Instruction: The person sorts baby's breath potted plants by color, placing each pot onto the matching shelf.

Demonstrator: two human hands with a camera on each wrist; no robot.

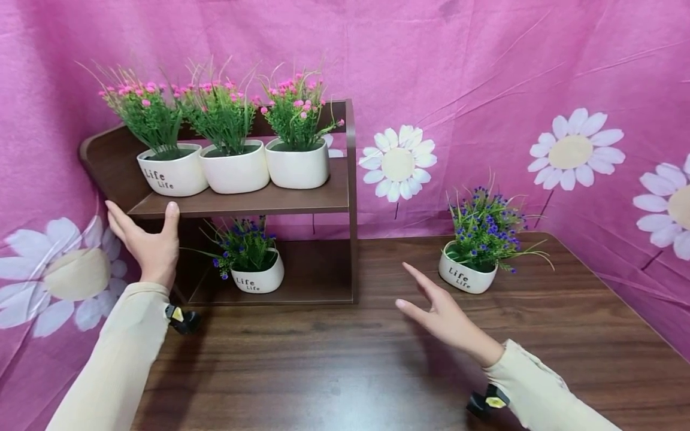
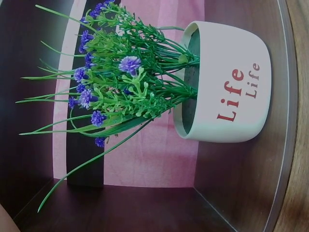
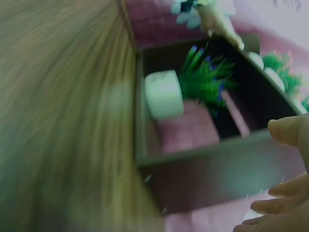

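My left hand (image 1: 148,244) is at the left end of a dark brown two-tier shelf (image 1: 259,206). Its thumb is up at the front edge of the upper board, and the fingers extend along the shelf's side. Below that board stands a white pot of blue-purple flowers (image 1: 257,278), marked "Life Life"; the left wrist view shows this flower pot (image 2: 231,92) up close. Over the table my right hand (image 1: 444,317) hovers with straight fingers and nothing in it. The nearest thing to it is another white pot of blue-purple flowers (image 1: 470,272), standing apart from the hand.
On the upper board, a left pink-flower pot (image 1: 172,170), a middle one (image 1: 235,169) and a right one (image 1: 298,166) stand in a row. A wooden table (image 1: 334,359) bears the shelf. Pink cloth with daisies (image 1: 399,161) hangs behind.
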